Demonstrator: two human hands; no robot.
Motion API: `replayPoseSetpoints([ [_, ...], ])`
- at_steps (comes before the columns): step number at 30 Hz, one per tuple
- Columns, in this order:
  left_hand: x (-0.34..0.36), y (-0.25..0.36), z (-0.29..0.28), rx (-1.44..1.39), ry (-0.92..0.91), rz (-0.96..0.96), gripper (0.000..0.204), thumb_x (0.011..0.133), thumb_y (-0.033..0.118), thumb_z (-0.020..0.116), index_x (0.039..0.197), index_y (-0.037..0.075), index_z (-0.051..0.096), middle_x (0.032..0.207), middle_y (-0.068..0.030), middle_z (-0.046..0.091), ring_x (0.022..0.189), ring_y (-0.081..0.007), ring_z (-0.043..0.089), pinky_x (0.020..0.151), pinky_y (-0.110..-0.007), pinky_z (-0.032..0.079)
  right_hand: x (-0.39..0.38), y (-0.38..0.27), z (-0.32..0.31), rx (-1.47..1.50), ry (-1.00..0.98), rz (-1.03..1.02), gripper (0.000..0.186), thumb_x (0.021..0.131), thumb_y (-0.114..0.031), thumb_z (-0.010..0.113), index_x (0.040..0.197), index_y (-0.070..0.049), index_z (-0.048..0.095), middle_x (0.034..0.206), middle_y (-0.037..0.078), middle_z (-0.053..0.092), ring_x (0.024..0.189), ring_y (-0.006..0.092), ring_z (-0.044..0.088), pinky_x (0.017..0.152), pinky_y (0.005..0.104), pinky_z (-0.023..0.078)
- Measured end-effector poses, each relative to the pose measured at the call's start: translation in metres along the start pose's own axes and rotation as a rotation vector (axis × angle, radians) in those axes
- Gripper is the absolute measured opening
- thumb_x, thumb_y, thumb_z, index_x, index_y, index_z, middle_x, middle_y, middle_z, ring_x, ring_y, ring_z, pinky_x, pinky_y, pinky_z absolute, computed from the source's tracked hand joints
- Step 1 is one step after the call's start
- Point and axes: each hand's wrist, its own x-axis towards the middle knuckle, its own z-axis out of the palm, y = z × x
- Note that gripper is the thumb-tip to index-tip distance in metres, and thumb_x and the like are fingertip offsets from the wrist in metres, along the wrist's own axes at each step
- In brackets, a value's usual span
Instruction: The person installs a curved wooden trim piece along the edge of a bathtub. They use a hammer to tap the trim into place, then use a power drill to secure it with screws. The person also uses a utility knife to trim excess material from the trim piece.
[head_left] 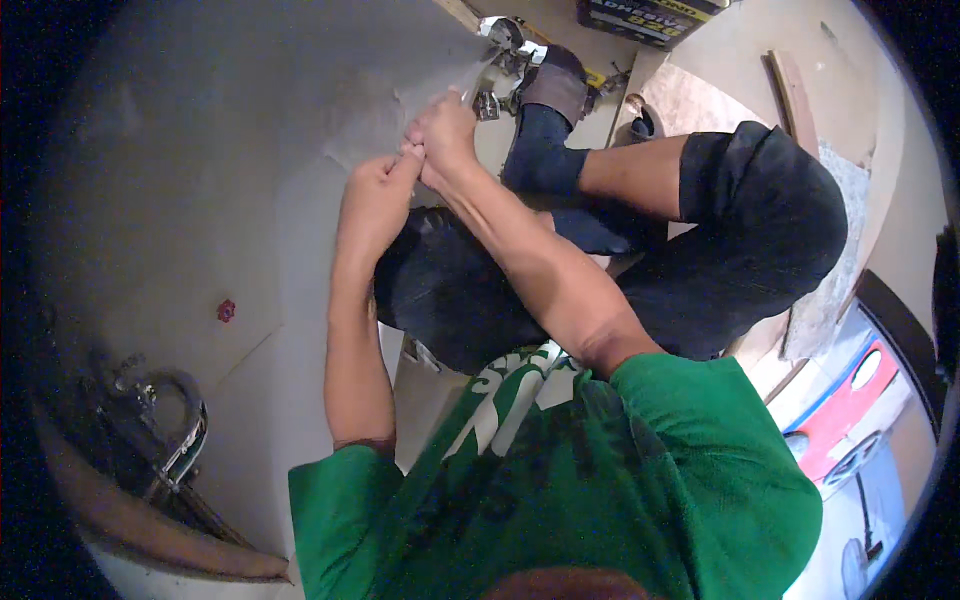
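My left hand (pixel 380 195) and my right hand (pixel 448 135) are close together in front of a grey panel (pixel 175 185). The fingers of both are closed round something small and pale that I cannot make out, the left fingertips touching the lower part of my right hand. Cloudy, whitish patches mark the panel just behind them. My crossed legs in black shorts (pixel 755 245) lie beneath my forearms, and my dark socked foot (pixel 545 135) rests right of my hands. Small metal fittings (pixel 490 100) lie near that foot.
A dark box (pixel 650 15) stands at the top. A wooden strip (pixel 793 100) and pale boards (pixel 830 230) lie to the right, above a red and blue printed sheet (pixel 850 410). At left are a small red knob (pixel 226 310) and curved metal parts (pixel 185 430).
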Motion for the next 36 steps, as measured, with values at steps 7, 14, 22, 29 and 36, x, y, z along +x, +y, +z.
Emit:
replayPoseSetpoints([
  [7,-0.008,0.025,-0.006,-0.043,0.059,0.065,0.043,0.090,0.034,0.057,0.079,-0.008,0.058,0.054,-0.0108,0.040,0.055,-0.0126,0.038,0.051,-0.034,0.035,-0.023,-0.021,0.034,-0.120,0.089,-0.042,0.030,0.100,-0.030,0.027,0.079,-0.013,0.039,0.058,0.001,0.035,0.044,0.0153,0.035,0.041,0.0323,0.033],
  [14,0.035,0.048,0.019,-0.056,0.098,0.159,0.043,0.089,0.032,0.057,0.073,-0.007,0.059,0.053,-0.0068,0.043,0.056,-0.0109,0.039,0.051,-0.033,0.035,0.026,-0.074,0.035,-0.141,-0.100,-0.007,0.024,0.097,-0.027,0.035,0.079,-0.011,0.035,0.059,0.002,0.034,0.046,0.0158,0.034,0.042,0.0343,0.033],
  [22,-0.032,0.011,0.007,0.002,-0.005,0.040,0.044,0.090,0.033,0.056,0.072,-0.008,0.055,0.056,-0.0135,0.045,0.058,-0.0125,0.047,0.057,-0.032,0.041,-0.047,-0.022,0.007,-0.055,0.075,-0.064,0.022,0.097,-0.026,0.036,0.101,-0.006,0.041,0.065,0.003,0.037,0.051,0.0144,0.038,0.044,0.0334,0.036],
  [29,-0.019,-0.008,0.009,-0.033,0.045,0.052,0.048,0.091,0.037,0.054,0.075,-0.008,0.055,0.055,-0.0162,0.044,0.055,-0.0178,0.042,0.054,-0.037,0.037,-0.023,-0.002,0.002,-0.201,-0.006,-0.091,0.025,0.101,-0.031,0.032,0.094,-0.008,0.040,0.061,0.002,0.036,0.046,0.0142,0.035,0.040,0.0329,0.034],
  [36,-0.014,0.002,0.002,-0.022,0.034,-0.008,0.048,0.091,0.038,0.054,0.076,-0.008,0.057,0.054,-0.0088,0.041,0.056,-0.0120,0.040,0.051,-0.033,0.035,-0.009,0.000,0.000,-0.259,-0.061,-0.188,0.029,0.101,-0.035,0.033,0.089,-0.009,0.040,0.059,0.001,0.036,0.045,0.0145,0.037,0.040,0.0329,0.035],
])
